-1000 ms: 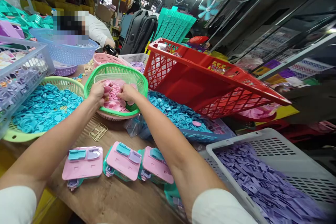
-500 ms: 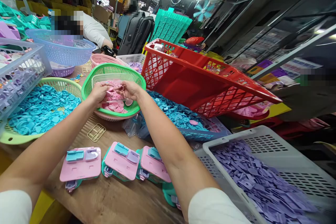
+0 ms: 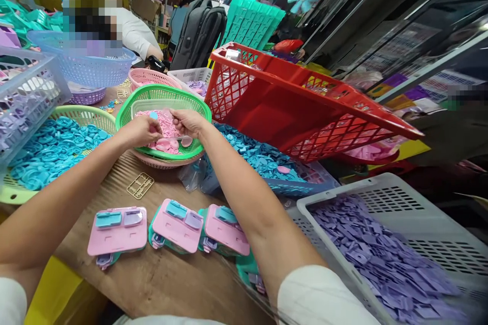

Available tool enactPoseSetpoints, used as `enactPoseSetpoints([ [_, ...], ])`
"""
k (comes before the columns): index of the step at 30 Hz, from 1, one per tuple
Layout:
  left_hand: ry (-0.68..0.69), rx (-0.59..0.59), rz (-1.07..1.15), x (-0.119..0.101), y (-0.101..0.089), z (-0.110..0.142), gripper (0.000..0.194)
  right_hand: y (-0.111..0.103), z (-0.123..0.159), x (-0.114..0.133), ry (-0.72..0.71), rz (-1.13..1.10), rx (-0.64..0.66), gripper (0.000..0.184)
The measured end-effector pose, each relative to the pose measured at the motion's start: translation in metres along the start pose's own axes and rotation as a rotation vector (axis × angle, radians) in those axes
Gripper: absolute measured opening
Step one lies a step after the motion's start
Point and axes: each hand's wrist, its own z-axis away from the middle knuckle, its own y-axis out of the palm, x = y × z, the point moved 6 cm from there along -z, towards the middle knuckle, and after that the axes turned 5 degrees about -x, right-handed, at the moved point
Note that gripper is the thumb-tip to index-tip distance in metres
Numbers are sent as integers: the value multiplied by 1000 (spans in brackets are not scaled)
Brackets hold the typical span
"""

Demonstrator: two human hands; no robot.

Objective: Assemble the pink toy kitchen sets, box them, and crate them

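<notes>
- Over the green basket: left hand and right hand both placed, fingers curled inward, above the clear tub seated inside it.
- Pink parts: heaped in the tub, between and below the hands.
- Change noted: a small light-blue piece now shows at the left fingertips; half a second ago none was visible there. The right hand has shifted slightly towards the tub's far side.
- Left grip: fingers bent; whether they grasp the blue piece or it lies behind them, cannot tell.
- Right grip: thumb and forefinger drawn close together; anything pinched between them cannot be made out.
- Bearing on the work: handling appears to continue within the basket, with a differently coloured item now among the pink.
- Unchanged: three pink-topped assemblies stand in a row on the table, untouched; a tan frame lies flat beyond them.
</notes>
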Motion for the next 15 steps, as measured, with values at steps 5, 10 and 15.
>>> enactPoseSetpoints([
  [5,15,100,-521,-11,7,-4,27,24,28,11,-301,1279,155,18],
  [10,31,225,-721,-25,16,-8,38,40,46,15,-312,1504,188,27],
  [15,104,294,-815,-36,20,1,36,41,60,8,-243,1560,248,32],
])
